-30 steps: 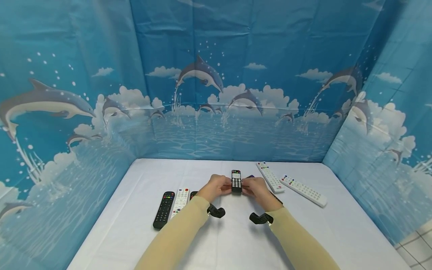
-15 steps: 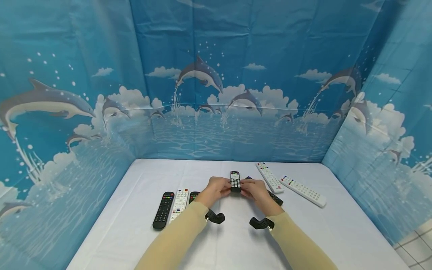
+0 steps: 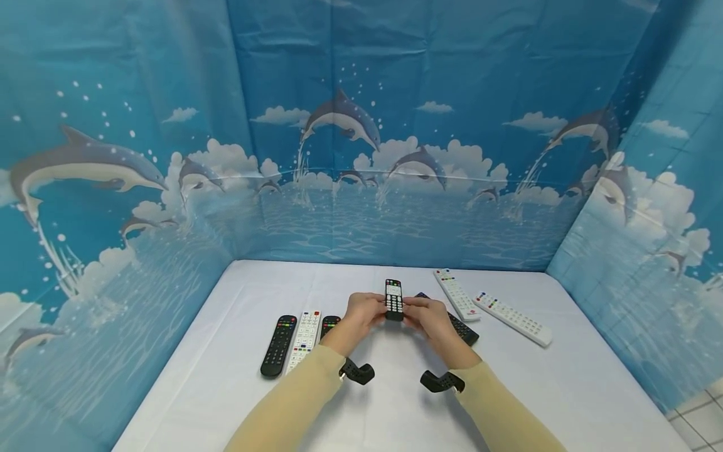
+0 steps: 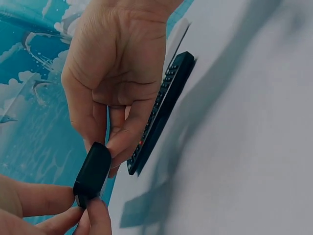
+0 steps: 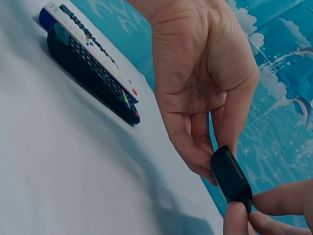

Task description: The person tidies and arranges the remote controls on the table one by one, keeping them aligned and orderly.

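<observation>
A small black remote control [image 3: 393, 300] with white buttons is held tilted up above the white table, its button face towards me. My left hand [image 3: 361, 314] pinches its left edge. On the opposite edge, my right hand [image 3: 432, 317] pinches it too. From the left wrist, the remote's dark end [image 4: 93, 169] shows between the fingertips of both hands, and my right palm fills the upper part. The right wrist view mirrors this with my left palm [image 5: 205, 63]. Partly hidden behind my right hand lies another black remote [image 3: 463, 329].
Left of the hands lie a black remote [image 3: 278, 346], a white remote [image 3: 304, 342] and a second black one [image 3: 329, 324] side by side, partly behind my sleeve. Two white remotes [image 3: 456, 295] [image 3: 513, 319] lie at the right. A dolphin-printed curtain [image 3: 361, 220] surrounds the table [image 3: 390, 408].
The held remote stays between both hands with little movement. My right wrist has shifted slightly, uncovering more of the black remote behind it. The head view has turned slightly.
</observation>
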Tool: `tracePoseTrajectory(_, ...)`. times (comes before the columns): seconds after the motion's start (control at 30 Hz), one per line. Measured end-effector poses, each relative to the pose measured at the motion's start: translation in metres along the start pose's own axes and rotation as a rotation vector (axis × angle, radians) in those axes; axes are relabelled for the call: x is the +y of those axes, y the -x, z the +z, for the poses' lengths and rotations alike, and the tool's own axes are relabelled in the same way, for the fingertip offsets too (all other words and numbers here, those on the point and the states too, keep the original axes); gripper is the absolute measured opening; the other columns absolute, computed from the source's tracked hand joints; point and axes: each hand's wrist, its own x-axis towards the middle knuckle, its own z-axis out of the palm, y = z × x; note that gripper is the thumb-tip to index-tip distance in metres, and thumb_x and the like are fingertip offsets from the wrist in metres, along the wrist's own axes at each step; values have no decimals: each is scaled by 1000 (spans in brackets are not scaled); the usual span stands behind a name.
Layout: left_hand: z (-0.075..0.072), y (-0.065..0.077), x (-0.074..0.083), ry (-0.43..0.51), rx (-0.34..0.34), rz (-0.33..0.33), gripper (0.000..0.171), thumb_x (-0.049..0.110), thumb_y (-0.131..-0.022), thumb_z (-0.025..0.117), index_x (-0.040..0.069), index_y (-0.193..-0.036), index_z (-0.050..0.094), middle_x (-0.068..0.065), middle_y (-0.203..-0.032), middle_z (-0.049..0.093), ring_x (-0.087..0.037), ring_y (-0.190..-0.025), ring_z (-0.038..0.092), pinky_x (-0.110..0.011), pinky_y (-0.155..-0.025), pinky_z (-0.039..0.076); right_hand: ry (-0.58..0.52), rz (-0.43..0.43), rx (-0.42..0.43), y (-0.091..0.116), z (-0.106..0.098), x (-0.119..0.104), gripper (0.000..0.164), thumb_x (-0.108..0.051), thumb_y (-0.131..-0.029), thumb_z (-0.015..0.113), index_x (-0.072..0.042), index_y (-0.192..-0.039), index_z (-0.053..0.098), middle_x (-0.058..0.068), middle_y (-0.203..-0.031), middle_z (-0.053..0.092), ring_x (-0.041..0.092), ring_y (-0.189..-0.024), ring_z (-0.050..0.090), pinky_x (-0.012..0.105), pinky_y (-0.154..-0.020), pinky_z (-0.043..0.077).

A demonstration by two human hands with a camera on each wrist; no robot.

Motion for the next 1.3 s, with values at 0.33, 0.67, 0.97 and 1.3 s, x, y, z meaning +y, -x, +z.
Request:
tracePoseTrajectory(0.33,-18,31,2,-11,-7,93,33,-11,-88,66,-7,-121,68,-16,-110,71,-26,-101,70,-34,-82,59,4,-51,-18,24,15,-3,35,-5,-92,72,-1,-126,68,19,-121,63,19,-92,70,31,-80,60)
tracePoseTrajectory(0.67,-42,68,2,-70,12,141,31,-6,-90,67,-5,-122,68,-12,-108,69,-21,-99,69,-31,-83,58,-24,-66,-53,52,35,-2,37,-3,-88,73,0,-125,68,17,-113,69,21,-92,71,32,-80,60)
tracePoseTrajectory(0.97,-64,91,-13,-110,5,162,32,-5,-90,68,-10,-122,66,-16,-109,69,-24,-99,69,-32,-82,59,-15,-46,-119,67,50,12,40,-4,-88,72,3,-127,65,17,-113,68,21,-90,71,32,-77,60)
tracePoseTrajectory(1.3,-83,97,-24,-223,-25,129,33,-2,-91,68,-12,-122,65,-21,-115,67,-22,-93,70,-32,-78,60,-35,20,-210,78,56,25,45,-4,-89,67,7,-132,60,22,-120,64,20,-89,71,31,-77,60)
